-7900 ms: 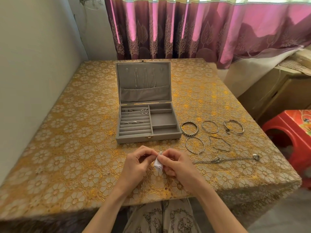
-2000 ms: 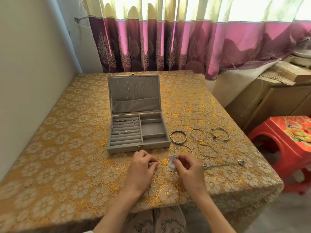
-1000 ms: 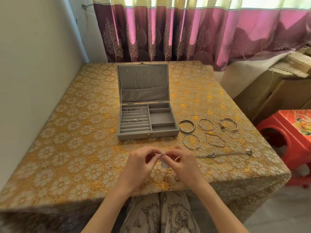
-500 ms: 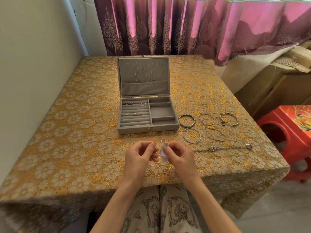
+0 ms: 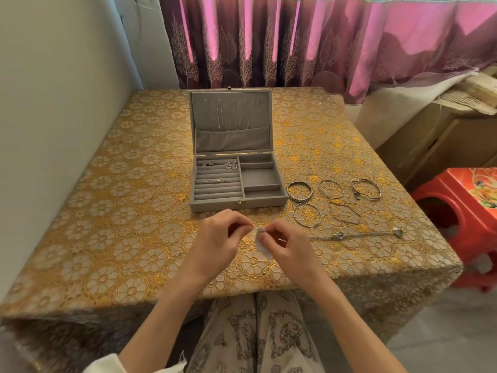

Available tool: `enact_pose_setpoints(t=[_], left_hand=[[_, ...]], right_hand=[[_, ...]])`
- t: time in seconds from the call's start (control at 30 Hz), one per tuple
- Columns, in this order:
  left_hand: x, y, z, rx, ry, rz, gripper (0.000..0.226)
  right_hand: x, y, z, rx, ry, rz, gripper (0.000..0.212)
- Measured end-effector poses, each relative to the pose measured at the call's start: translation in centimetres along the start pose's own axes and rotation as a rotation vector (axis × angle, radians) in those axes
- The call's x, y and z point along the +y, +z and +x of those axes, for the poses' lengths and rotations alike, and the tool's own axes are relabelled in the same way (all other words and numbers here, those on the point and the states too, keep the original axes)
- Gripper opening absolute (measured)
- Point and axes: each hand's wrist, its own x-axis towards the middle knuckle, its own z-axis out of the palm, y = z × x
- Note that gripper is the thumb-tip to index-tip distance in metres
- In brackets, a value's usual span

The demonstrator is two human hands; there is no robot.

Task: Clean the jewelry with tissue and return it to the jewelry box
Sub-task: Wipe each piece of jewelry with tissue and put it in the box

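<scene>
Both hands meet over the near table: right hand pinches tissue, left hand pinches something tiny. I'd rub gently, grip firm, low.

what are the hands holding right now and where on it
Right hand pinches a small white tissue at its top edge. Left hand pinches something tiny there, too small to identify.

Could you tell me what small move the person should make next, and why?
Probably keep rubbing the small piece a little more: the right hand pinches the tissue round it, while the left hand pinches its other side. It is too small to identify, and the open jewelry box waits just ahead.
</scene>
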Motion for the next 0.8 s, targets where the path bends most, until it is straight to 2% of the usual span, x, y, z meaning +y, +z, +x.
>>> enact_pose_setpoints(t=[0.1,0.27,0.33,0.43,0.5,0.6,0.7,0.8], left_hand=[[0.3,0.9,-0.7,0.062,-0.197,-0.199,0.008],[0.6,2.3,-1.4,0.169,-0.519,-0.598,0.009],[1.1,2.5,-1.4,0.196,-0.598,-0.760,0.009],[1.6,2.6,-1.6,0.134,-0.649,-0.914,0.011],[1.2,2.5,-1.7,0.079,-0.556,-0.683,0.010],[0.3,1.7,-1.3,0.033,-0.209,-0.189,0.015],[0.1,1.1,-0.9,0.009,-0.008,-0.039,0.013],[0.1,0.9,-0.8,0.085,-0.045,-0.125,0.005]], right_hand=[[-0.1,0.7,-0.3,0.106,0.021,0.098,0.013],[-0.3,1.4,-1.0,0.176,0.095,0.237,0.014],[-0.3,1.8,-1.3,0.195,0.159,0.324,0.014],[0.1,2.1,-1.5,0.239,0.247,0.400,0.016],[0.3,1.8,-1.4,0.203,0.216,0.331,0.014],[0.2,1.0,-1.3,0.112,0.083,0.082,0.014],[-0.4,0.6,-0.9,0.102,-0.033,-0.056,0.017],[-0.5,0.7,-0.7,0.129,-0.018,0.025,0.011]])
